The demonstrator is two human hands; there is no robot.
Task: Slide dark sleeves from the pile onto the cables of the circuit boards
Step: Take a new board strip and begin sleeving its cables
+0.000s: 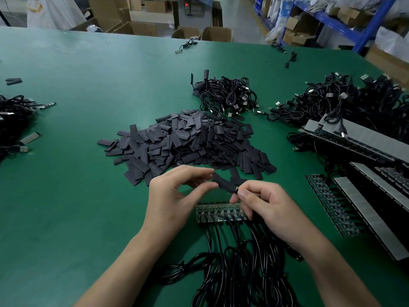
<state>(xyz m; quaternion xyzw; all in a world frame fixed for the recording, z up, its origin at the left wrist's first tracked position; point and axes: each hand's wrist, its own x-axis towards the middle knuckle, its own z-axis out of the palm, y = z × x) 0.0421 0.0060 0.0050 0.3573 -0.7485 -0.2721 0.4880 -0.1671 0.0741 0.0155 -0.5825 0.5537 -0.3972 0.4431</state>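
Note:
A big pile of flat dark sleeves [190, 145] lies in the middle of the green table. Just in front of it, my left hand [174, 200] pinches one dark sleeve [223, 183] between thumb and fingers. My right hand [265, 207] pinches a cable's plug end [236, 190] right at the sleeve's near mouth. Below both hands lies a strip of small circuit boards [215, 213], side by side. Their black cables [234, 269] run toward me in a tangled bundle.
More board strips with cables [345, 207] are stacked at the right. Finished cable bundles [228, 94] lie behind the pile and at the far right [354, 103]. Another heap of cables [13, 116] sits at the left edge. Cardboard boxes and blue shelving stand beyond the table.

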